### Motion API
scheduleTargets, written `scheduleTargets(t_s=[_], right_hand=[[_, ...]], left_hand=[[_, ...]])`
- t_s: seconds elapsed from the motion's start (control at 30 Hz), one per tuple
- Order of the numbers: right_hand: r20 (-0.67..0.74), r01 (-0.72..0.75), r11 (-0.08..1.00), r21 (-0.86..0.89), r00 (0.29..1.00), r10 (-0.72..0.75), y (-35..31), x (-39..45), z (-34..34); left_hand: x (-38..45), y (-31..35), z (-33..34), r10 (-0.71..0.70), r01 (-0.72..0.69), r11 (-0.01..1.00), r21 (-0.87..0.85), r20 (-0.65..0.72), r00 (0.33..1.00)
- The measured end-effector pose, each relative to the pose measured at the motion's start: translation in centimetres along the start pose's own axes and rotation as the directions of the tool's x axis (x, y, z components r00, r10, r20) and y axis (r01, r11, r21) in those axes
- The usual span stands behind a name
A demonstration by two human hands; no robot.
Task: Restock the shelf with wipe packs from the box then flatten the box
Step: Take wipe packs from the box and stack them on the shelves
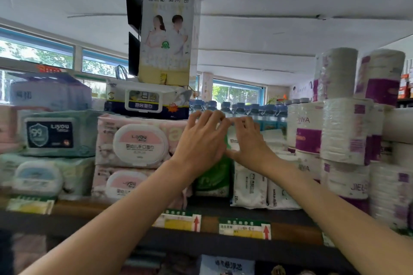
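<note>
Both hands hide most of the green wipe pack (215,176) standing upright just right of the pink packs (134,143). Left hand (201,140) and right hand (247,140) press it with fairly straight fingers on the shelf (212,223).

The wipe packs (136,140) left of the hands are soft glossy plastic film with smooth, hard plastic flip lids (140,145) — the film creases and catches the light. Right of those packs, the tissue rolls (345,131) show matt, textured paper under clear shiny wrap. Below the packs, the shelf (225,245) edge looks dark and matt — paper price labels (244,229) sit on it.
</note>
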State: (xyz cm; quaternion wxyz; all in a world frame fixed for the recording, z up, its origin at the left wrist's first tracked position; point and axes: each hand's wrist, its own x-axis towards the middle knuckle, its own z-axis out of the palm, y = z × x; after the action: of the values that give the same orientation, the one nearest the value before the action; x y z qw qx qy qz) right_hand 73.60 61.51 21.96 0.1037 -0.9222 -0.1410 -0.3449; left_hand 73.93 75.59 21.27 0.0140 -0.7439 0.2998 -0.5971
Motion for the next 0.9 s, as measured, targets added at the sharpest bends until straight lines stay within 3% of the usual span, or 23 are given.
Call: scheduleTargets(t_s=[0.07, 0.17, 0.3, 0.37, 0.43, 0.5, 0.57, 0.63, 0.67, 0.77, 0.9], right_hand=[[-0.018, 0.032, 0.999, 0.038, 0.999, -0.032, -2.7, 0.9, 0.8], [-0.178, 0.032, 0.989, 0.146, 0.984, -0.006, -6.6, 1.8, 1.9], [-0.354, -0.075, 0.929, 0.361, 0.911, 0.211, -10.5, 2.3, 2.6], [-0.395, -0.169, 0.921, 0.351, 0.866, 0.309, -11.6, 2.2, 3.0], [-0.365, -0.318, 0.905, 0.282, 0.837, 0.408, -12.9, 1.8, 3.7], [-0.286, -0.431, 0.854, 0.291, 0.813, 0.508, -14.0, 1.2, 4.3], [-0.163, -0.463, 0.711, 0.529, 0.767, 0.620, -14.8, 0.6, 4.2], [-0.015, -0.431, 0.504, 0.748, 0.749, 0.663, -15.2, 0.2, 4.0], [0.036, -0.432, 0.464, 0.774, 0.761, 0.648, -15.2, 0.0, 4.1], [0.088, -0.451, 0.476, 0.755, 0.789, 0.608, -15.0, -0.3, 4.9], [0.071, -0.468, 0.477, 0.744, 0.766, 0.639, -15.2, -0.1, 5.4]], left_hand=[[-1.3, -2.4, -0.8, -0.041, 0.042, 0.998, 0.048, -0.029, 0.999], [-4.3, -6.8, -2.3, -0.116, 0.117, 0.993, 0.015, -0.011, 0.993], [-8.1, -12.5, -4.1, -0.196, 0.209, 0.974, -0.084, 0.146, 0.970], [-9.5, -14.0, -4.6, -0.207, 0.231, 0.963, -0.137, 0.169, 0.964], [-11.0, -15.2, -5.1, -0.226, 0.249, 0.958, -0.145, 0.161, 0.961], [-12.1, -16.0, -5.6, -0.317, 0.365, 0.898, -0.243, 0.217, 0.923], [-12.8, -16.8, -6.1, -0.435, 0.564, 0.740, -0.367, 0.378, 0.817], [-12.9, -17.8, -6.4, -0.476, 0.699, 0.618, -0.359, 0.537, 0.696], [-12.8, -18.3, -6.5, -0.452, 0.713, 0.612, -0.342, 0.589, 0.670], [-12.7, -19.3, -6.6, -0.331, 0.687, 0.652, -0.321, 0.694, 0.639], [-12.1, -19.3, -6.7, -0.285, 0.635, 0.726, -0.264, 0.725, 0.627]])
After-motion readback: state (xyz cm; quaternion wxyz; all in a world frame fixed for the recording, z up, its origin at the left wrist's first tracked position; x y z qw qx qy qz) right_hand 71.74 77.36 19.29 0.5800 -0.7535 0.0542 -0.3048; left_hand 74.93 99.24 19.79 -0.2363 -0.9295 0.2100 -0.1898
